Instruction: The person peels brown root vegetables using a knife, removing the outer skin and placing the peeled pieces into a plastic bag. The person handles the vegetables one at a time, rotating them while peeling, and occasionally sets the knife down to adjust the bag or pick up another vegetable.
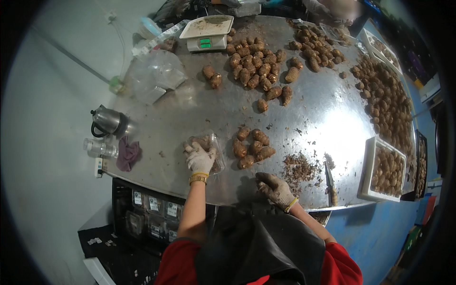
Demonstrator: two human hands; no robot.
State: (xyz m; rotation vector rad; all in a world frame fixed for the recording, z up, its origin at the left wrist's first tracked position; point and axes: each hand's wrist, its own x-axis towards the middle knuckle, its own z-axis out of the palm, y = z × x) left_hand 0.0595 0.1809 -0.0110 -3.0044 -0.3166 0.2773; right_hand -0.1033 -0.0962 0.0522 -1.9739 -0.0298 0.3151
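Observation:
My left hand (200,158), in a pale knit glove, rests on brown taro corms in a clear plastic clamshell box (220,166). Its fingers are spread over the corms; whether they grip one is hard to see. Right of the box, several taro corms (252,148) lie in a small group on the metal table. My right hand (276,188), in a soiled glove, is near the table's front edge below that group. Its fingers are curled, and their undersides are hidden.
A knife (331,183) lies right of dark peelings (301,169). A foam box (367,171) of corms stands at the right. Behind are heaped corms (254,64) and a digital scale (206,34). At the left are a metal kettle (107,119), purple cloth (128,154) and plastic bags (156,73).

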